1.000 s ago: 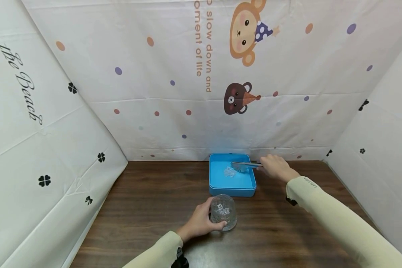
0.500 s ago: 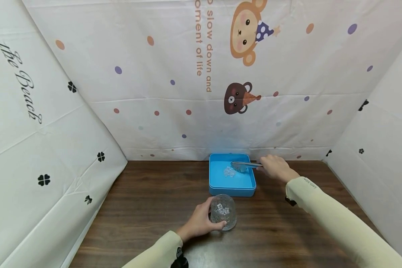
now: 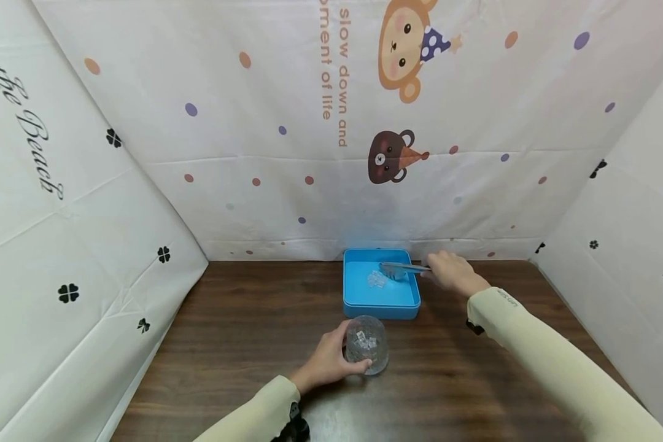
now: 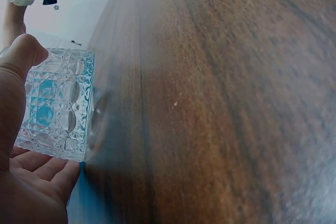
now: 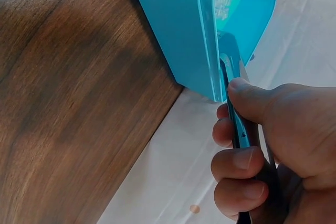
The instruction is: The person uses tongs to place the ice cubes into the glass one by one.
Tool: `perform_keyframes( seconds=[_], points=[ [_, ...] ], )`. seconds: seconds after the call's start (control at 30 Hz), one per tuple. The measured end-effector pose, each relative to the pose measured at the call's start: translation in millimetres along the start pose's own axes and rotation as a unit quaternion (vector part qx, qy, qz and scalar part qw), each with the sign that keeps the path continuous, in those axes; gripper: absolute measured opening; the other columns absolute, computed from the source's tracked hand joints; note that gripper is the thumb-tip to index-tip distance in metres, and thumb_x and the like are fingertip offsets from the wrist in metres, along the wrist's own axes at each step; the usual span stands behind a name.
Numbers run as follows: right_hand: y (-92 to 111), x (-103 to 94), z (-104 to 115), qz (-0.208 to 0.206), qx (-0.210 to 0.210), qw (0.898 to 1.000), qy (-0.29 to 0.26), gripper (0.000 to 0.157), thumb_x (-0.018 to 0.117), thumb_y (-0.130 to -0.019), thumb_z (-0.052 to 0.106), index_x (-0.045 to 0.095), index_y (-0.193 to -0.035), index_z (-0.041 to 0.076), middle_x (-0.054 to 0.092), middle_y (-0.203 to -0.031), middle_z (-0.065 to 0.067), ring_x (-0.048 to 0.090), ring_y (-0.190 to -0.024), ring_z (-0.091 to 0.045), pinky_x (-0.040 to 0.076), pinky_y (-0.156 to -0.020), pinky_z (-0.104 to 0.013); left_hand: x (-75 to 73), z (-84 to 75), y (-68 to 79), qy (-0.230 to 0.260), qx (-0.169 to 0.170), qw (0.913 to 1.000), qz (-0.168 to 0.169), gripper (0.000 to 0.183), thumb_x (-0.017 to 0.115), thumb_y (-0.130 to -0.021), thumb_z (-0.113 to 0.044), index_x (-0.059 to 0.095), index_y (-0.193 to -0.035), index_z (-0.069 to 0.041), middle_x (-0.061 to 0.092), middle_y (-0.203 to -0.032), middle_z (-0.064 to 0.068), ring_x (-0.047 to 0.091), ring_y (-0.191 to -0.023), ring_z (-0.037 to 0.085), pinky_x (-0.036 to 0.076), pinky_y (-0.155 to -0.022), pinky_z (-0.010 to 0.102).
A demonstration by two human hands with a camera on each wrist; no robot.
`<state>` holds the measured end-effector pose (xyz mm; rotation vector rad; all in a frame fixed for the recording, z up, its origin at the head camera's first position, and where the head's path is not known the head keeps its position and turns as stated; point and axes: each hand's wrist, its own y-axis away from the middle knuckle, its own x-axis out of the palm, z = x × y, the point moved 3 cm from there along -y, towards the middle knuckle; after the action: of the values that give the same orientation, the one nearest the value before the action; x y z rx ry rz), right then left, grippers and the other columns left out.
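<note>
A clear, patterned glass (image 3: 371, 356) with several small transparent cubes (image 3: 366, 339) stands on the table, and my left hand (image 3: 327, 359) holds it between thumb and fingers. In the left wrist view the thumb lies along one side of the glass (image 4: 55, 103), the fingers along the other. My right hand (image 3: 453, 271) grips metal tongs (image 3: 411, 268) over the right rim of a blue square box (image 3: 381, 312). The tongs' tips are inside the box, right of more clear cubes (image 3: 376, 280). Whether they pinch a cube, I cannot tell.
The dark wooden table (image 3: 254, 325) runs back to a white printed cloth (image 3: 287, 202). More cloth bounds the left and right sides. The box stands near the table's back edge, with the glass in front of it.
Head view has shifted slightly, so the whole scene sits a little higher. Both hands, the tongs and the glass keep practically the same places.
</note>
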<state>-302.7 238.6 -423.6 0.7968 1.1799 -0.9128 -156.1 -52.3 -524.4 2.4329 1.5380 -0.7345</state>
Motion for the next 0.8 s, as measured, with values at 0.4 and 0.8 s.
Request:
perform_keyframes(
  seconds=[0.4,0.8],
  points=[
    [-0.8,0.7,-0.5,-0.002,0.009,1.000,-0.002,0.016,0.069,-0.100,0.014,0.071,-0.088,0.005,0.055,-0.064,-0.002,0.049,-0.054,-0.018,0.039,-0.047,-0.030,-0.2,-1.8,1.2,-0.010,0.007,0.9999,-0.003,0.080,0.083,-0.086,-0.043,0.044,-0.150,-0.012,0.063,-0.132,0.005,0.065,-0.113,0.013,0.057,-0.095,0.032],
    [2.2,-0.8,-0.1,-0.013,-0.003,1.000,0.026,0.016,0.070,-0.100,0.016,0.070,-0.091,0.003,0.054,-0.065,-0.002,0.048,-0.054,-0.018,0.039,-0.046,-0.029,0.2,-2.1,0.5,-0.009,0.000,1.0000,0.004,0.080,0.082,-0.087,-0.044,0.044,-0.150,-0.013,0.063,-0.132,0.004,0.064,-0.113,0.012,0.057,-0.094,0.030]
  ],
)
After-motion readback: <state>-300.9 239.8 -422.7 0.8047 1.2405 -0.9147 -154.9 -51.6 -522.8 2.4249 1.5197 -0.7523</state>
